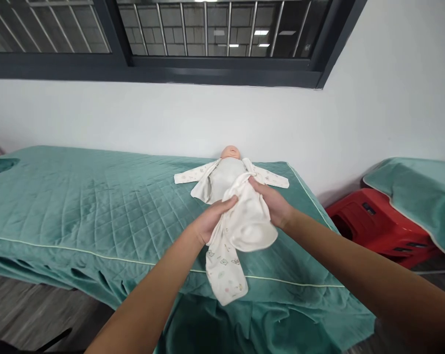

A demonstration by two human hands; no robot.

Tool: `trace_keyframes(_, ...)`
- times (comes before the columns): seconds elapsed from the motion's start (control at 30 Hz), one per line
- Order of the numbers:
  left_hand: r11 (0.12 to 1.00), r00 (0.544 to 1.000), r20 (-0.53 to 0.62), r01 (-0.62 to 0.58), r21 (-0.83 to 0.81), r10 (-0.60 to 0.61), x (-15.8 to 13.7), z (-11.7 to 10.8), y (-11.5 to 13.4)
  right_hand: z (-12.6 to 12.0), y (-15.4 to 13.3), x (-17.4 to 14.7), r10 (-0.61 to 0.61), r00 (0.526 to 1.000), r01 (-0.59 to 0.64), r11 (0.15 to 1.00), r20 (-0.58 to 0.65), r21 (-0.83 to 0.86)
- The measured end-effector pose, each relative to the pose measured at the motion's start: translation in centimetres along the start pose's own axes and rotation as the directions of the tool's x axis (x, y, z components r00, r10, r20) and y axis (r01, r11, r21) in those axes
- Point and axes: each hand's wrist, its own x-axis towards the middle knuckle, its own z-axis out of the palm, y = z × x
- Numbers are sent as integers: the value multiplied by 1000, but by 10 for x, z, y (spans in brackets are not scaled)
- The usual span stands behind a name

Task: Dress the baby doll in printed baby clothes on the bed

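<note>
A baby doll [230, 152] lies on its back on the bed [97, 196], its head toward the wall. Spread under and around it is a baby shirt [274, 178] with printed sleeves out to both sides. Nearer to me, white baby pants [249, 216] are bunched up in the air between my hands, one printed leg hanging down. My left hand [213, 216] grips the cloth on its left side, thumb on top. On the other side my right hand [270, 199] is closed on the upper edge. The doll's lower body is hidden behind the cloth.
The bed has a green quilted cover with pale piping along its edges. Right of it stand red plastic stools [377, 221], beside another green-covered surface [421, 191]. Behind are a white wall [152, 118] and a dark-framed window [222, 71] with bars.
</note>
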Motion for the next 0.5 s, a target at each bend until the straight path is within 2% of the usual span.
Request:
trace_keyframes(0.1,996,1000,-29,-5,92,8,1,-3,-2,-1,2,1,-14,1000,16,998,-25,64)
trace_keyframes(0.2,990,991,-129,3,144,16,1,-7,3,-6,13,-8,-3,996,8,998,-86,56)
trace_keyframes(0.33,964,954,-300,100,247,-22,0,-14,6,-12,40,-34,182,980,-183,983,-80,-4)
trace_keyframes(0.4,895,945,-326,170,411,-30,-1,-15,4,-14,57,-49,246,961,-249,969,-123,-3)
trace_keyframes(0.43,828,946,-323,198,524,-22,-1,-14,2,-14,65,-56,258,953,-262,965,-157,-1)
trace_keyframes(0.5,625,952,-307,237,744,5,-2,-8,0,-16,80,-66,254,944,-264,964,-212,-20)
